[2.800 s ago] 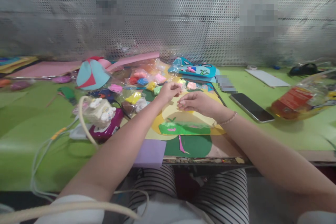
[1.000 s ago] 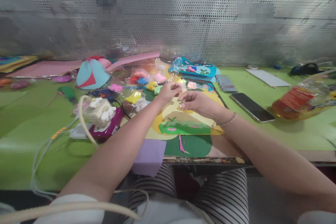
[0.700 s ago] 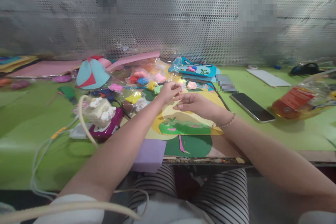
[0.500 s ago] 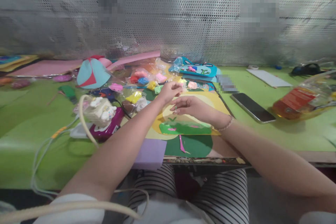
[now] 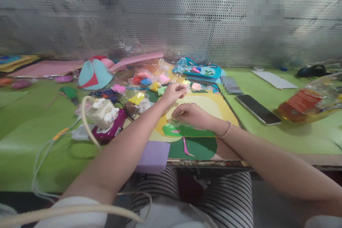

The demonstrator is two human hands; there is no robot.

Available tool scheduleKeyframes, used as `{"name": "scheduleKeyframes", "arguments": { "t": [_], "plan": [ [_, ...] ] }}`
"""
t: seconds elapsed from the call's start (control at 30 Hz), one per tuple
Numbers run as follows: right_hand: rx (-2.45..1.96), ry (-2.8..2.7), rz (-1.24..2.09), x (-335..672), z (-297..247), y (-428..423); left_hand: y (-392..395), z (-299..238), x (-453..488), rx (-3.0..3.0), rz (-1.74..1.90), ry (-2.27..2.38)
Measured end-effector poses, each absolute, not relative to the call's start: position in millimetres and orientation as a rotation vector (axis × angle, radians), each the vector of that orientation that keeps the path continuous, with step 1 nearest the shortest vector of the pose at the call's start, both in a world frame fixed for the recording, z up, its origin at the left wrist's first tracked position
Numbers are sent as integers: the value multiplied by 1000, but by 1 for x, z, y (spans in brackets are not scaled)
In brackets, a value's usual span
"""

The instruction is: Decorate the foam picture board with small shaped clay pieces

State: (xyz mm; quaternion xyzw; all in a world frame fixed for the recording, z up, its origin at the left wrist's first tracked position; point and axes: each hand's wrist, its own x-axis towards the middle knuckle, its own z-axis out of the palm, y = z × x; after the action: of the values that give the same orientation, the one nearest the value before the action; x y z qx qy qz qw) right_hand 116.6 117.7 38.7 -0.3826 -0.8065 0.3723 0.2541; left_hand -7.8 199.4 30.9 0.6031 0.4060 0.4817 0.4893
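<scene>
A yellow picture card with a strip of green clay grass along its lower side lies in front of me. My right hand is over the card, fingertips pinched together just above the grass, close to a small green sprout shape. Whatever those fingertips hold is hidden. Beyond it, my left hand hovers by the card's upper edge with thumb and fingers closed; what is in them is too small to tell. Bagged lumps of clay, such as a yellow one and a pale green one, lie left of that hand.
A phone and a bottle of amber liquid lie on the right. Left of my forearm are a purple box and cables. A blue decorated piece lies at the back, and purple paper overhangs the front edge.
My right hand has moved down and slightly left toward the grass strip, and its fingers have closed from a looser spread. My left hand has stayed nearly still.
</scene>
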Motion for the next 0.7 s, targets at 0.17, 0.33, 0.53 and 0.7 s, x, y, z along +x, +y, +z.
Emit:
{"name": "scheduleKeyframes", "arguments": {
  "t": [0.17,0.33,0.53,0.7],
  "plan": [
    [-1056,-2270,931,116,38,118,200,30,-8,1467,1166,971],
    [-1053,-2307,869,116,35,119,201,30,-7,1464,1167,972],
    [-1037,-2315,883,116,32,121,201,30,-7,1459,1174,979],
    [-1037,-2335,840,116,33,120,201,30,-7,1464,1168,974]
  ]
}}
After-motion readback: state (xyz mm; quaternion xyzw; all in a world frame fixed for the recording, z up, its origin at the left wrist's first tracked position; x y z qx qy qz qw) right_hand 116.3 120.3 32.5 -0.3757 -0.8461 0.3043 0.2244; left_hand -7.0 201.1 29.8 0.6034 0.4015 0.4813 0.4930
